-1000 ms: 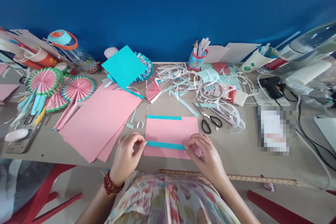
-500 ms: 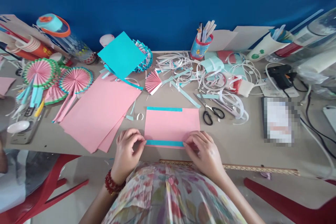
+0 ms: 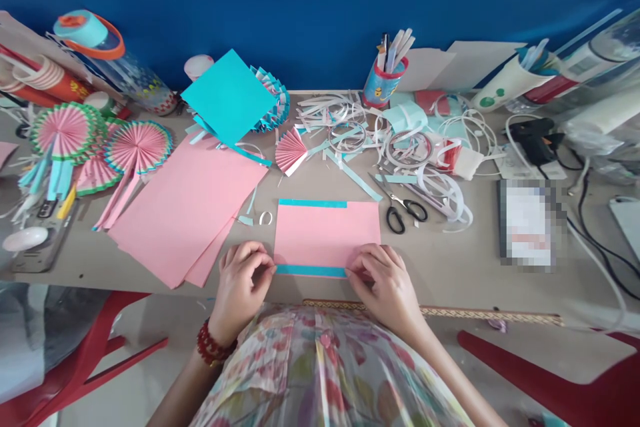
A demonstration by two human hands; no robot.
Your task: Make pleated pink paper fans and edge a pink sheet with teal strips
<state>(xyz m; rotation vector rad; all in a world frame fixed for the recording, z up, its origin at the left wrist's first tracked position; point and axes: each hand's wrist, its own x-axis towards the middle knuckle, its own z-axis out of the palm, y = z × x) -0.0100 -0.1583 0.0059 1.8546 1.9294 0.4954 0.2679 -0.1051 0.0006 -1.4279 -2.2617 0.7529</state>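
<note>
A pink paper sheet point(image 3: 320, 233) lies flat on the table in front of me. One blue paper strip point(image 3: 313, 203) runs along its far edge, stopping short of the right corner. Along the near edge lies a second blue strip point(image 3: 311, 271). My left hand point(image 3: 245, 277) pinches the left end of that near strip between thumb and forefinger. At its other end, my right hand point(image 3: 383, 280) grips with thumb and fingers closed, covering the sheet's near right corner. Black-handled scissors point(image 3: 400, 207) rest open to the right of the sheet.
Larger pink sheets point(image 3: 185, 213) lie to the left, beside folded paper fans point(image 3: 139, 147). A blue square sheet point(image 3: 230, 97) sits at the back. Paper scraps and ribbons point(image 3: 345, 127) spread behind the work, near a pen cup point(image 3: 384, 83). A glue gun point(image 3: 535, 140) is at right.
Both hands keep their hold on the ends of the near strip. The whole view has shifted slightly; otherwise the sheet and strips look the same.
</note>
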